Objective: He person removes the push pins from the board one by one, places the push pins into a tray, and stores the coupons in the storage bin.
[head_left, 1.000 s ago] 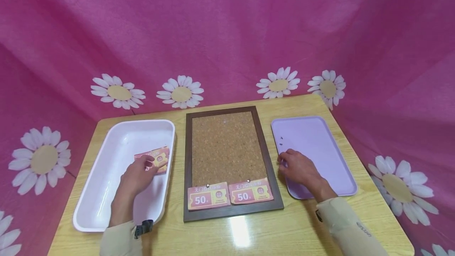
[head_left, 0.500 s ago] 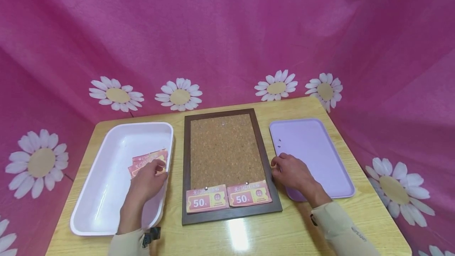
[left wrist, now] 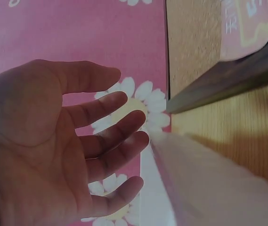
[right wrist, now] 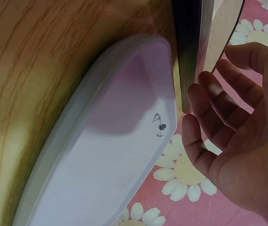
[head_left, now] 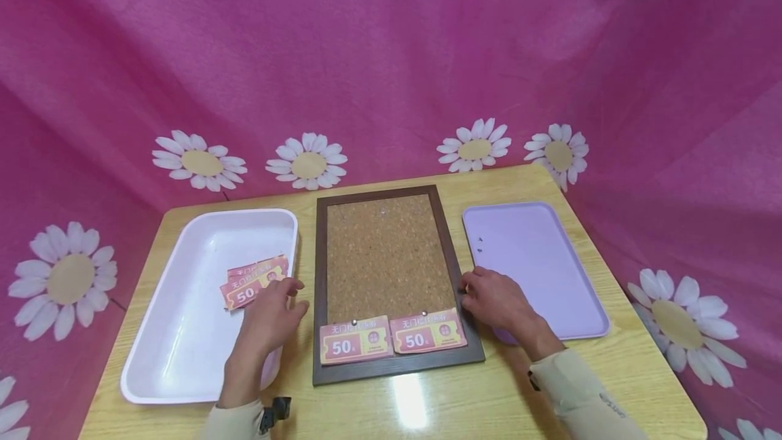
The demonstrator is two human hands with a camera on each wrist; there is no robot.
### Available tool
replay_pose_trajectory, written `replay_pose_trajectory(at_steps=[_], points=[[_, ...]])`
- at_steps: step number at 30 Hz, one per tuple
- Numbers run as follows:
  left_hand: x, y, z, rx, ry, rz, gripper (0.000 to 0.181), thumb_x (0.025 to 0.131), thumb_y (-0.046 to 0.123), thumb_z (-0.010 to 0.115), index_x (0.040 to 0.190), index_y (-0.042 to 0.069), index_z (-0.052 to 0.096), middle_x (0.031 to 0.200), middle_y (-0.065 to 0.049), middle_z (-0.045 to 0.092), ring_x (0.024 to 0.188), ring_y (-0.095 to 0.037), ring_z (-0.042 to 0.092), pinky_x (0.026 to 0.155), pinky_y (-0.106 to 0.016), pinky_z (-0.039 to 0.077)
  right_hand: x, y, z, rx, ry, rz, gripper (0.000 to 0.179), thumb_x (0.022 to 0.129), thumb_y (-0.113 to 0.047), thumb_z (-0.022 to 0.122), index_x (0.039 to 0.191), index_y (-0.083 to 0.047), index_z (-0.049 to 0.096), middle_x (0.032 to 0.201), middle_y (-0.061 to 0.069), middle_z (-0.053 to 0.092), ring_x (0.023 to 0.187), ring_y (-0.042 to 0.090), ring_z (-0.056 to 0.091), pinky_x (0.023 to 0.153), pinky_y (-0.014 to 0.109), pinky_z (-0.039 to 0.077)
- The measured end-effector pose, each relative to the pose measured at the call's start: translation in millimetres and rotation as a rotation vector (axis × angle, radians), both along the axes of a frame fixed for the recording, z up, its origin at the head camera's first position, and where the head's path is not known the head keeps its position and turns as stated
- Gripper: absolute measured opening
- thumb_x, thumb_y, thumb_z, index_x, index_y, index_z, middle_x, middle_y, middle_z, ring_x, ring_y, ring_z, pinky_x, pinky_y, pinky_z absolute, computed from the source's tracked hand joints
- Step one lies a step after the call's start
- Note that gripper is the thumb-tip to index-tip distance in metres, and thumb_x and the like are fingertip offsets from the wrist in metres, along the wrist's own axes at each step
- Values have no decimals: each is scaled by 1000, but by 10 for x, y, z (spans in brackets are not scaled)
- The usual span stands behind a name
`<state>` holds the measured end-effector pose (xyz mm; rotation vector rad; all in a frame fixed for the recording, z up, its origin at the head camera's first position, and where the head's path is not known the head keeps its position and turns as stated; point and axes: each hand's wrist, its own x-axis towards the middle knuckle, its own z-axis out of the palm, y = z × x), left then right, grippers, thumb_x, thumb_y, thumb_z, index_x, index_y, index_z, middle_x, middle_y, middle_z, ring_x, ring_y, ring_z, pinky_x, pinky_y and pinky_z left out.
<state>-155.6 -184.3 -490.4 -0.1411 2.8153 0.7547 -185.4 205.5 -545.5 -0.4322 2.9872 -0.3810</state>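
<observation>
My left hand [head_left: 273, 318] hovers over the right rim of the white tub [head_left: 131, 358], its fingers apart and holding nothing, as the left wrist view confirms. Beneath and beside it, pink-and-yellow coupons [head_left: 247, 288] lie overlapping in the tub. Between the hands is a cork board [head_left: 385, 250] in a dark frame. Two 50 coupons, a left one [head_left: 357, 341] and a right one [head_left: 430, 333], sit side by side along its lower edge, each with a pin at the top. My right hand [head_left: 497, 299] is by the frame's right edge, fingers loosely bent, nothing visible between them.
A purple tray [head_left: 550, 263] lies right of the board, with a few small pins [right wrist: 160, 126] near its left side. Everything stands on a wooden table [head_left: 342, 413]. A pink curtain with daisies [head_left: 391, 73] surrounds the table's back and sides.
My left hand has come away from the coupons and moved right to the tub's rim; the top coupon now shows more. My right hand has shifted left from the tray to the board's frame.
</observation>
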Motion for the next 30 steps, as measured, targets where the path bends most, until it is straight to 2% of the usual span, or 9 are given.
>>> replay_pose_trajectory(at_steps=[4, 8, 11, 15, 21, 30], points=[[7, 105, -26, 6, -7, 0, 39, 88, 27, 64, 123, 11, 60, 120, -12, 61, 103, -29, 58, 87, -48, 48, 13, -31, -9, 10, -20, 3, 16, 83, -28, 65, 95, -19, 69, 87, -4, 61, 73, 12, 52, 73, 37, 49], [27, 195, -70, 27, -12, -5, 37, 88, 27, 64, 121, 13, 61, 119, -10, 62, 107, -29, 58, 92, -53, 44, 46, -64, -6, -4, -24, 7, 13, 82, -28, 66, 93, -22, 69, 85, -6, 61, 74, 12, 53, 73, 37, 48], [60, 251, -88, -1, 31, -17, 33, 87, 26, 63, 118, 12, 63, 116, -10, 63, 111, -31, 56, 101, -57, 31, 67, -99, -11, -37, -4, 20, 9, 80, -26, 66, 89, -23, 67, 82, -8, 60, 72, 11, 53, 71, 36, 47], [95, 340, -80, -34, 82, -18, 33, 86, 24, 64, 116, 11, 64, 116, -12, 62, 115, -33, 53, 105, -59, 18, 81, -158, -20, -75, -3, 26, 7, 78, -25, 66, 85, -24, 65, 79, -9, 58, 70, 10, 51, 67, 33, 45], [125, 482, -107, -35, 95, -54, 33, 86, 26, 65, 117, 14, 64, 120, -11, 62, 117, -33, 53, 105, -56, 25, 109, -238, -34, -79, -42, 24, 10, 78, -27, 66, 88, -23, 67, 79, -10, 58, 70, 9, 51, 67, 32, 44], [165, 603, -169, -49, 115, -88, 25, 86, 26, 65, 110, 17, 65, 110, -3, 63, 103, -25, 56, 101, -54, 34, 133, -324, -43, -74, -26, 52, 10, 78, -26, 66, 87, -24, 68, 81, -12, 60, 74, 8, 54, 70, 32, 46]])
